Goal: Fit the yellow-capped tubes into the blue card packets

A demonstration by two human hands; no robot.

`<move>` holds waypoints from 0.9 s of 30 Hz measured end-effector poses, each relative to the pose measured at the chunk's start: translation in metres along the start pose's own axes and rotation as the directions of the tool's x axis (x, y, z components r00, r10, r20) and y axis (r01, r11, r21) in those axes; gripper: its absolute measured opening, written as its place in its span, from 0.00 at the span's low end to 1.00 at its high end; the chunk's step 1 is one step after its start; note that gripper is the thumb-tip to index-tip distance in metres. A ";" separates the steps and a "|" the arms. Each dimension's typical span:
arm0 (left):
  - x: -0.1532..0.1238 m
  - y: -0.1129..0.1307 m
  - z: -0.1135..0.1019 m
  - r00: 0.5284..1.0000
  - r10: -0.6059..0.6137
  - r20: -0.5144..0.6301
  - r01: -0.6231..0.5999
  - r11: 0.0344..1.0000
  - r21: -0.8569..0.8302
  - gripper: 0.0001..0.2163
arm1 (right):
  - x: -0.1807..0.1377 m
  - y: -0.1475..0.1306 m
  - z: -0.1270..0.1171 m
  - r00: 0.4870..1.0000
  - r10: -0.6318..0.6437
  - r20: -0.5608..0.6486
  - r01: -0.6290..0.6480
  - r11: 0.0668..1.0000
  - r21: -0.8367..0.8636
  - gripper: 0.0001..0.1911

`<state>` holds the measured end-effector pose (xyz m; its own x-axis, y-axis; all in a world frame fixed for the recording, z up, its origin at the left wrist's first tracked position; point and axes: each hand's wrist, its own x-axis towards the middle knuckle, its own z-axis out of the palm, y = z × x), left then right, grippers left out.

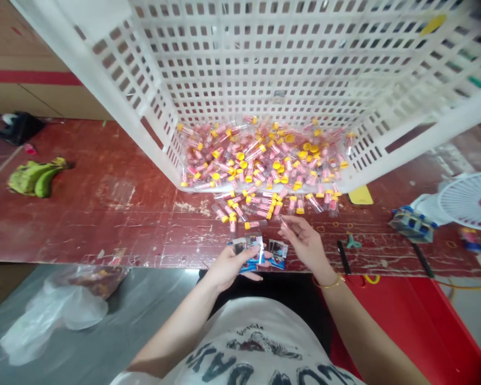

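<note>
My left hand (pixel 227 266) is closed on several small blue printed packets (pixel 249 251), thumb lying across the top. A second little pile of the same packets (pixel 278 252) lies on the table edge just right of its fingers. My right hand (pixel 309 247) pinches a small clear tube (pixel 281 221) with its fingertips; its far end is blurred. In front of both hands lie many loose tubes with yellow caps and pink contents (pixel 256 211). They spill out of a white plastic basket (pixel 172 184) tipped on its side, and more are heaped inside it.
On the red worn table (pixel 104 214), green bananas (pixel 38 177) lie at the left. A white fan (pixel 473 200), a blue-and-clear pack (pixel 412 223) and a yellow card (pixel 361 195) sit at the right. Below left is a plastic bag (pixel 64 310).
</note>
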<state>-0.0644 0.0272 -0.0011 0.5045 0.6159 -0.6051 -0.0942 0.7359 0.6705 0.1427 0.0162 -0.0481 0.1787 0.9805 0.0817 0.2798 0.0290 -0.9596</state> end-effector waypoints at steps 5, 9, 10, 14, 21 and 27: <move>0.006 -0.004 0.008 1.000 0.026 -0.007 -0.024 0.981 0.191 0.16 | -0.014 -0.027 -0.024 0.981 0.183 -0.057 -0.154 0.930 0.334 0.16; 0.009 -0.001 0.018 0.999 0.037 0.038 -0.046 0.959 0.281 0.13 | -0.011 -0.054 -0.034 0.991 0.080 -0.106 -0.032 0.918 0.394 0.20; 0.009 -0.001 0.020 0.999 0.040 0.033 -0.048 0.959 0.279 0.13 | -0.010 -0.059 -0.035 0.994 0.049 -0.102 -0.007 0.929 0.371 0.19; 0.010 -0.003 0.027 0.999 0.030 0.015 -0.033 0.967 0.254 0.16 | -0.007 -0.071 -0.039 0.999 -0.029 -0.044 0.039 0.970 0.239 0.13; 0.013 -0.003 0.031 0.997 0.053 0.050 -0.065 0.961 0.271 0.14 | -0.003 -0.078 -0.043 0.985 -0.169 0.043 0.168 0.986 0.016 0.08; 0.018 -0.005 0.034 0.995 0.093 0.043 -0.101 0.952 0.288 0.12 | 0.005 -0.084 -0.046 0.973 -0.193 0.130 0.206 0.974 -0.099 0.07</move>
<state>-0.0258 0.0254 -0.0005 0.5304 0.6687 -0.5210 0.1059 0.5575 0.8234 0.1636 0.0095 0.0451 -0.0032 0.9734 0.2292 0.4025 0.2111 -0.8907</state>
